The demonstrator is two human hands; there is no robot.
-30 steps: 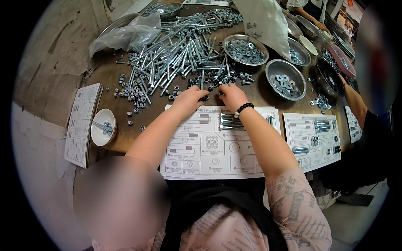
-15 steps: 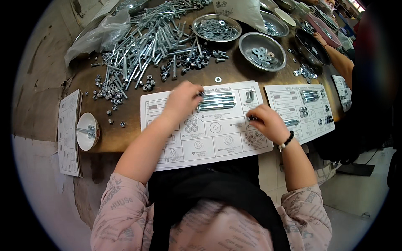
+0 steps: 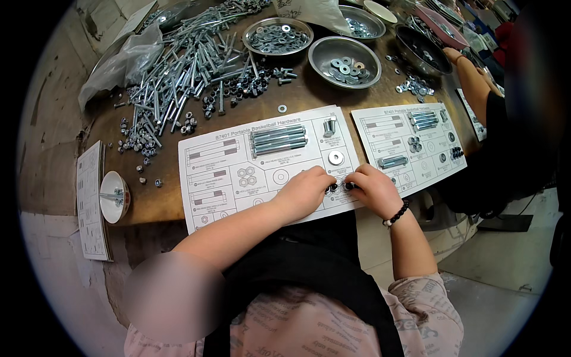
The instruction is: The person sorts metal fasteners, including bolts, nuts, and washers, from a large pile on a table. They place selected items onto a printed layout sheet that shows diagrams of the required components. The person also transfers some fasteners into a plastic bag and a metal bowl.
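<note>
A white printed parts sheet [image 3: 238, 172] lies on the brown table in front of me. On it rest a row of long bolts [image 3: 278, 140], a short thick bolt [image 3: 329, 126], a washer [image 3: 336, 157] and a few hex nuts [image 3: 247, 176]. My left hand [image 3: 303, 193] and my right hand [image 3: 375, 190] meet at the sheet's near right corner. Each hand's fingertips pinch a small dark nut [image 3: 341, 187] against the paper. A dark bead bracelet circles my right wrist.
A heap of bolts and nuts [image 3: 178, 77] covers the far left beside a plastic bag [image 3: 119, 62]. Metal bowls of washers [image 3: 278, 37] [image 3: 345, 55] stand behind. A second sheet [image 3: 410, 143] lies right, near another person's arm [image 3: 476, 83]. A small white bowl [image 3: 113, 196] sits left.
Both hands have come back from the bolt heap toward me. The left hand left the long bolts on the sheet and joined the right hand at the near right corner.
</note>
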